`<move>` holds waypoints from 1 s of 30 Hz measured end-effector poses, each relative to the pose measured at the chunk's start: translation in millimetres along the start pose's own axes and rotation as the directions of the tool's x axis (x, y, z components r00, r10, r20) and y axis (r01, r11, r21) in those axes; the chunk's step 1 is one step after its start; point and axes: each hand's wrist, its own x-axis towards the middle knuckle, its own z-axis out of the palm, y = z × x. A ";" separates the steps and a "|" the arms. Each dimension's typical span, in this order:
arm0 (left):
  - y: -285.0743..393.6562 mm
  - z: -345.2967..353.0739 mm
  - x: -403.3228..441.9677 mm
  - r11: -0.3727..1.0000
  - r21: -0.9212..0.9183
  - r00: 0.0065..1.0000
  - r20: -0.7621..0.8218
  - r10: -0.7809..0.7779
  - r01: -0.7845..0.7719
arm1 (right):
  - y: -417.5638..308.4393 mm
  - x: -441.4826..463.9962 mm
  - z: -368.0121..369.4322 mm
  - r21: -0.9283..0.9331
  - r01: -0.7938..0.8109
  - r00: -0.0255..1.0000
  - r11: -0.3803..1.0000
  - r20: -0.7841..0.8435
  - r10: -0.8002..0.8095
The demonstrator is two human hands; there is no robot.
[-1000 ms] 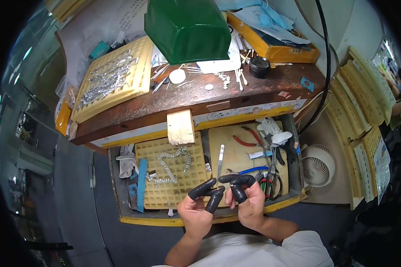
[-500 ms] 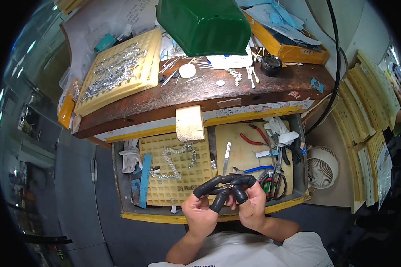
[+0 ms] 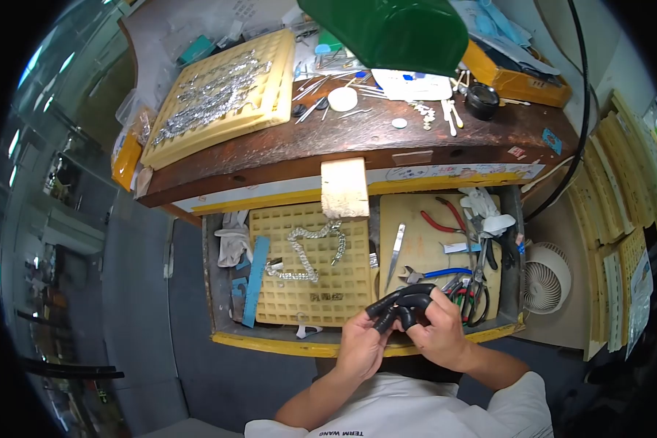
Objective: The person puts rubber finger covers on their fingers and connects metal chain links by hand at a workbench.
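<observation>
Left hand (image 3: 363,342) and right hand (image 3: 442,332) are bunched together in black finger cots (image 3: 418,300), near the blue-handled pliers (image 3: 447,273); can't tell how tightly they're closed or on what. Silver chain (image 3: 301,257) is lying on the yellow grid tray (image 3: 343,292), off left.
</observation>
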 end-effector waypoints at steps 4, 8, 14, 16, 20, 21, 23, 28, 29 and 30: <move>10.0 7.2 -4.0 0.993 0.106 0.993 -0.116 -0.032 0.045 | -5.7 8.1 -12.1 -0.137 -0.008 0.982 0.991 0.184 0.033; 28.5 -2.2 -4.4 0.865 0.498 0.984 -0.105 0.141 -0.071 | -2.3 21.9 -10.3 -0.167 0.186 0.913 0.968 0.395 -0.107; 80.8 -55.3 -0.8 0.817 0.562 0.883 -0.311 0.352 -0.128 | 6.5 59.9 26.4 -0.128 0.253 0.772 0.959 0.624 -0.121; 101.7 -78.2 0.6 0.904 0.409 0.888 -0.360 0.287 -0.126 | 18.3 64.7 49.4 -0.109 0.345 0.717 0.932 0.672 -0.186; 123.5 -90.4 1.2 0.935 0.331 0.905 -0.346 0.246 -0.127 | 23.6 71.4 85.7 -0.080 0.504 0.569 0.860 0.780 -0.261; 125.6 -92.1 1.3 0.935 0.331 0.903 -0.351 0.247 -0.127 | 24.6 71.1 91.1 -0.073 0.548 0.542 0.833 0.790 -0.287; 127.8 -97.4 3.0 0.908 0.420 0.923 -0.350 0.161 0.000 | 26.2 74.6 95.8 -0.076 0.551 0.522 0.831 0.809 -0.271; 104.1 -117.4 13.5 0.385 0.923 0.932 -0.149 0.332 0.010 | 19.9 65.3 102.9 -0.154 0.667 0.492 0.729 0.826 -0.276; 107.9 -111.8 13.5 0.249 0.965 0.934 -0.158 0.321 0.077 | 19.6 63.0 103.7 -0.157 0.668 0.493 0.727 0.826 -0.274; 109.6 -103.9 12.9 0.250 0.965 0.934 -0.156 0.323 0.075 | 18.9 61.8 104.4 -0.173 0.666 0.500 0.725 0.826 -0.262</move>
